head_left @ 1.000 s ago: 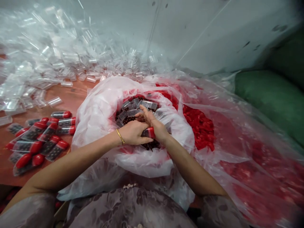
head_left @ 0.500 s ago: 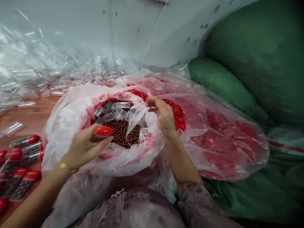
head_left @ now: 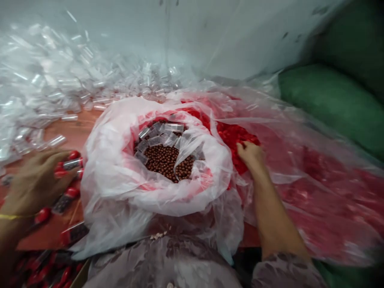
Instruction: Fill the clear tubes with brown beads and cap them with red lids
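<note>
My left hand (head_left: 39, 180) is over several clear tubes with red caps (head_left: 62, 203), filled with dark beads, at the left of the table. Its thumb and fingers are spread apart around some of them, slightly blurred. On the right, my right hand (head_left: 252, 156) has its fingertips pinched together over red caps (head_left: 234, 138) in a clear plastic bag (head_left: 279, 160); what they hold, if anything, is hidden. Between my hands stands a container lined with a white plastic bag (head_left: 105, 160). Brown beads (head_left: 163, 160) and some empty clear tubes (head_left: 154, 140) lie in it.
A large heap of clear empty tubes (head_left: 60, 88) covers the back left of the reddish table (head_left: 72, 128). More red-capped tubes (head_left: 45, 272) lie below the table's front edge. Green sacks (head_left: 333, 104) stand at the right, against a pale wall (head_left: 204, 40).
My left hand has moved left from the bead container to the red-capped tubes and opened from the one it held. My right hand has moved right, onto the red caps. The view has shifted.
</note>
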Demonstrator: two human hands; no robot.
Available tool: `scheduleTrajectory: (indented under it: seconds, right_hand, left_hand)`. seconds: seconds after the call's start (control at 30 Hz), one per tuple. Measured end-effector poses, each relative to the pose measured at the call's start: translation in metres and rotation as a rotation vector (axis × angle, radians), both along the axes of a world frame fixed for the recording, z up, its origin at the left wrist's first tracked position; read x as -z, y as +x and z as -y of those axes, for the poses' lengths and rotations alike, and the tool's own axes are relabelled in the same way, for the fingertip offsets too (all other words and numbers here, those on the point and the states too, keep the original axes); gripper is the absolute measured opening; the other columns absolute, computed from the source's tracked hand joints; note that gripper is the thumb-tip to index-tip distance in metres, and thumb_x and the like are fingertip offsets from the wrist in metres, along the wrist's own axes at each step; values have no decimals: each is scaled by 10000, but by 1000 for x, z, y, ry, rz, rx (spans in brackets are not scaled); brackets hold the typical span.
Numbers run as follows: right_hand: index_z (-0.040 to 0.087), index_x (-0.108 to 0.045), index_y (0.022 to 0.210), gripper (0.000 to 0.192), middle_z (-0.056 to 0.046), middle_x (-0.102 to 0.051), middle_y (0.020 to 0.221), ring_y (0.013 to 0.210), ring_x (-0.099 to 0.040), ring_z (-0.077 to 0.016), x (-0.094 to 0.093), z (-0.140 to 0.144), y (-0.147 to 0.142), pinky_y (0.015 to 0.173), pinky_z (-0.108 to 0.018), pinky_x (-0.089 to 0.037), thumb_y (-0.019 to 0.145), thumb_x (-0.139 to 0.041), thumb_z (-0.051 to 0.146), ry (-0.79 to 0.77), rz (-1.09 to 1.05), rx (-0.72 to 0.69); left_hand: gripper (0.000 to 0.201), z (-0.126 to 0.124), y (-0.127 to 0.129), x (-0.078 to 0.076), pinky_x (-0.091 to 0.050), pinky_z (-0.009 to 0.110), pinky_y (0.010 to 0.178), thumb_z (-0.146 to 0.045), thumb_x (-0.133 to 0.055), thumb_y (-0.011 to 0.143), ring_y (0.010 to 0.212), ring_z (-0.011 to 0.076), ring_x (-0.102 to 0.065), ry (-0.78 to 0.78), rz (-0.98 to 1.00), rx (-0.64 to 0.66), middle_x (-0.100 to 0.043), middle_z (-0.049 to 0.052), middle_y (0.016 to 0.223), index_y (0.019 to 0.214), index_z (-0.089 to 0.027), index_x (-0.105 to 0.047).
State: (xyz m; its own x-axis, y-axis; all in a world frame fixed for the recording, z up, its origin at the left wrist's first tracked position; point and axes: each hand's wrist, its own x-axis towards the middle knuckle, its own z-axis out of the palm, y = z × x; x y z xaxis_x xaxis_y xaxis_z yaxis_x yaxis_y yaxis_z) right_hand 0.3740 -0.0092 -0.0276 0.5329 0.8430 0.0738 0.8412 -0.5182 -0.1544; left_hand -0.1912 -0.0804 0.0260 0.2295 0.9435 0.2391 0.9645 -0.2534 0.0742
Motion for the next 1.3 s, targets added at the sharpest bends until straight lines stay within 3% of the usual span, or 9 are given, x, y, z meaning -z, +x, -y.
scheduleTrajectory:
  seconds: [0.03,0.13,0.27,0.4,0.57,0.8,0.93,1.13,1.3]
  right_hand:
    - [71,-670,1022,349,-243,-679,1007,924,-636,-298,-5,0,-4,763,-380,-427,868,-455,299,79,-2,-1]
    - [103,-662,943,308,-213,-695,945,854,-641,-250,-22,1,-26,753,-350,-440,865,-482,341,406,-111,-108]
    - [179,-603,785,282,-83,-685,731,645,-622,-165,-36,13,-91,687,-314,-475,858,-487,425,945,-492,-373]
    - [201,-580,757,252,29,-599,573,476,-554,-112,-27,23,-154,518,-251,-451,848,-525,429,870,-855,-546]
    - [212,-582,731,238,39,-594,548,458,-542,-107,-11,21,-165,479,-240,-449,823,-569,431,734,-1018,-560]
    - [218,-586,731,240,28,-604,574,458,-551,-107,-13,20,-158,463,-242,-456,810,-584,445,733,-1110,-516]
    - [220,-579,719,243,34,-588,543,438,-537,-101,-16,21,-162,449,-234,-447,810,-583,445,738,-1123,-528]
    - [210,-588,721,251,47,-557,554,450,-501,-82,-12,19,-158,453,-219,-408,787,-612,451,774,-1147,-497]
    - [197,-574,706,281,92,-413,462,375,-351,-42,-14,20,-157,374,-184,-290,724,-674,459,827,-1278,-391]
  left_hand:
    - [340,-3,15,-4,-457,391,886,-385,-415,907,1061,248,-554,57,-36,-7,-608,46,1162,1144,-179,-547]
    - [307,-24,74,-15,-450,337,919,-289,-372,936,1027,195,-575,29,-73,230,-636,82,1115,1093,-147,-594]
    - [242,-68,150,-6,-475,311,788,-216,-413,904,926,200,-602,-159,-217,414,-660,91,962,986,-147,-630]
    - [240,-106,190,20,-476,313,708,-221,-484,861,967,253,-612,-241,-296,324,-643,152,1018,1034,-113,-612]
    - [236,-124,196,34,-452,312,711,-150,-481,842,967,265,-620,-276,-374,380,-661,180,998,1004,-78,-638]
    - [242,-105,194,38,-403,317,661,-77,-449,838,915,251,-614,-253,-584,807,-681,170,903,847,-88,-691]
    - [256,-95,209,46,-406,300,642,-42,-468,817,829,212,-633,-340,-571,992,-701,157,872,804,-110,-714]
    - [289,-99,210,56,-424,206,707,-33,-572,745,833,142,-632,-688,-89,1148,-727,42,936,924,-203,-721]
    - [286,-110,197,49,-420,179,722,-129,-651,726,773,102,-609,-895,476,910,-712,0,881,1006,-177,-685]
